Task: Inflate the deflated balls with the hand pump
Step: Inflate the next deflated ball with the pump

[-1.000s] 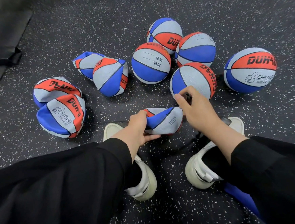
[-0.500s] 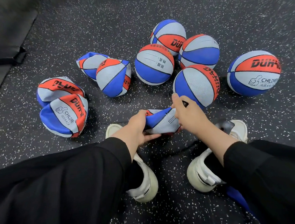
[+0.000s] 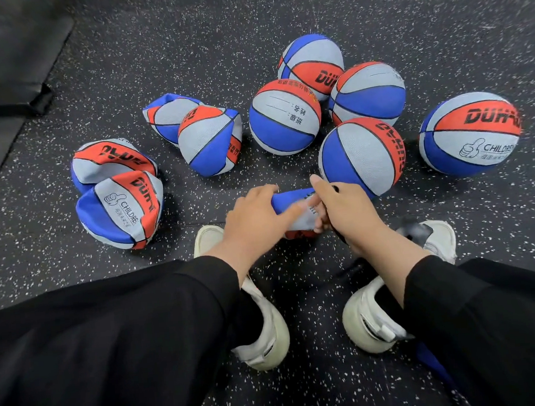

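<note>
the left hand (image 3: 254, 216) grips a flattened, deflated ball (image 3: 295, 207) from its left side, fingers curled over the blue top edge and thumb stretched across the pale panel. the right hand (image 3: 345, 211) pinches the same ball at its right end, fingers curled in against it, with a thin black part (image 3: 335, 188), perhaps of the pump, showing by the knuckles; what it is cannot be told for sure. small dark print on the pale panel between the two hands is too blurred to read.

just beyond the right hand sits a round ball (image 3: 363, 156) with black letters down its red band, seemingly "duhao". farther to that hand's right, another round ball (image 3: 470, 134) reads "duha" on red and "childre" beside a thumbs-up mark. beyond both hands, a third round ball (image 3: 285, 116) carries two ruled lines and chinese characters, seen upside down.

to the left of the left hand lies a crumpled ball (image 3: 121, 211) printed "childre" with the same thumb mark and "du" on red. all rest on the speckled black floor (image 3: 182, 33).
</note>
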A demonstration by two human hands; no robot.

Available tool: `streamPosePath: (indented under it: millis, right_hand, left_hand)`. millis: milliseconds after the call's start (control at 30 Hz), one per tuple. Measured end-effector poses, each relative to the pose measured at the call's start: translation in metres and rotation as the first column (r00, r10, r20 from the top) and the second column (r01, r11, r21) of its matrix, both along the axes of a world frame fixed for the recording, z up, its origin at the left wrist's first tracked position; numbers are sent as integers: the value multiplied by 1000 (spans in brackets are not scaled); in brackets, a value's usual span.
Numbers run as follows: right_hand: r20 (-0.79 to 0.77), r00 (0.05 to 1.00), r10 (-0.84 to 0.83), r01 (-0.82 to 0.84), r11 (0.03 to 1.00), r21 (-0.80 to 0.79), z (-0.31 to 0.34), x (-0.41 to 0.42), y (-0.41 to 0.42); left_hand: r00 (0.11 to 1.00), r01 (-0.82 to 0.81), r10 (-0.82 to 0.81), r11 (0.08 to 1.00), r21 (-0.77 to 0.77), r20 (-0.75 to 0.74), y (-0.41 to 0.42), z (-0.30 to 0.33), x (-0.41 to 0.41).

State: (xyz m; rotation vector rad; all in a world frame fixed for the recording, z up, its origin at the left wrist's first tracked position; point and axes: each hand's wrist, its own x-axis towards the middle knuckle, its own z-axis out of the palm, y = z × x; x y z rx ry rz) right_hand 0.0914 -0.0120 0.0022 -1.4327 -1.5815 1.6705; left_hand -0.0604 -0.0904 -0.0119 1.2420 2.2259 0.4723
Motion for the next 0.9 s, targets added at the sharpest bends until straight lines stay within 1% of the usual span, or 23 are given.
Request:
streamPosePath:
  millis: [67,100,133,167,200,267,333,367,433,533,633,700,800,900]
  right_hand:
    - [17,1000,7,-7,999,-50,2,-1,1]
    - [43,999,19,-17,999,-45,3,-1,1]
    - [94,995,32,-31,999,-9,3,-2,2]
    - [155,987,44,-54,997,60,2,-2,4]
    - [194,980,37,-61,991,117,3,-3,4]
    - [174,985,-5,-20,990,142,4,-4,4]
    - [197,980,-3,-36,980,196,4,-2,4]
    - [176,984,-16,-13,987,163,4,-1,5]
    - [230,973,18,-49,990,132,4,1,9]
    - [301,952,56,-115,976,182,3,1,9]
    - [325,943,65,-131,974,184,-1,-2,10]
    - [315,947,67,-136,970,201,-2,-2,10]
    - [341,936,84,-159,967,199,0,-2,10]
    - [389,916,96,-204,948,246,1,-1,11]
  left_hand:
    - [995,54,-55,998,-19,-88,-4,-5,2]
    - [987,65,-66,998,-9,-146,-4,-6,3]
    - [977,90,-84,996,18,-196,-2,-7,3]
    - [970,125,-113,991,46,-216,1,-6,4]
    - [968,165,-149,984,64,-202,5,-4,4]
    - [968,218,-205,973,80,-148,7,-3,4]
    - [979,198,-192,975,104,-60,6,-2,3]
    - [984,176,-177,977,123,-10,5,-2,2]
    - [986,155,-163,977,146,44,5,-2,-1]
    - [985,151,-162,977,154,65,5,-2,-1]
    - [985,140,-153,979,149,84,5,-3,-1]
    - [984,137,-151,980,144,92,5,-2,-2]
    - [984,145,-158,978,148,77,4,-4,-2]
    - [983,164,-174,976,144,63,3,-6,0]
